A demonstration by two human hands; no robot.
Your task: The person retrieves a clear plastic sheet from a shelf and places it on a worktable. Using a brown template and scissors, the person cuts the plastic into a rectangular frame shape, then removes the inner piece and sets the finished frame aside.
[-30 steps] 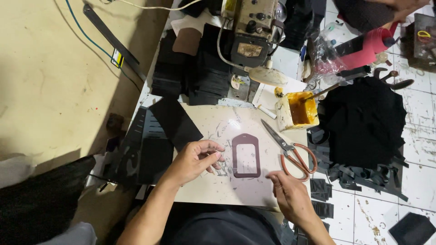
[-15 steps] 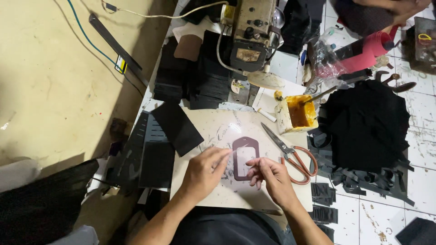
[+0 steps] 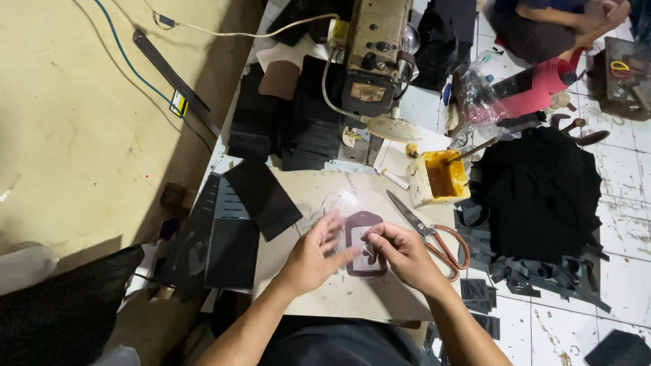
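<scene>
Both hands meet over a small brown tag-shaped leather frame [image 3: 364, 252] with a cut-out window, which lies flat on the pale board [image 3: 319, 298] that serves as the worktop, just in front of the person. The left hand [image 3: 313, 257] rests with its fingers [image 3: 332, 229] spread and loose, the tips on or just beside the frame's left edge, gripping nothing that can be made out. The right hand [image 3: 405, 254] has its fingers [image 3: 377, 235] pinched together over the frame's upper right part; whether they grasp the frame's rim or some small piece laid into it cannot be told. The frame is light and thin, so a slip seems the main risk: if the left hand presses unevenly, the piece could slide on the smooth board and whatever is being aligned would likely sit crooked. The scissors [image 3: 434, 234] lie just beside the right hand, blades pointing up and away, and a backward sweep of the wrist could catch them. The yellow glue pot [image 3: 439, 177] with a stick standing in it sits near the board's far right corner; a knock there could probably spill it toward the black cut pieces [image 3: 536, 196] heaped on the right.
</scene>
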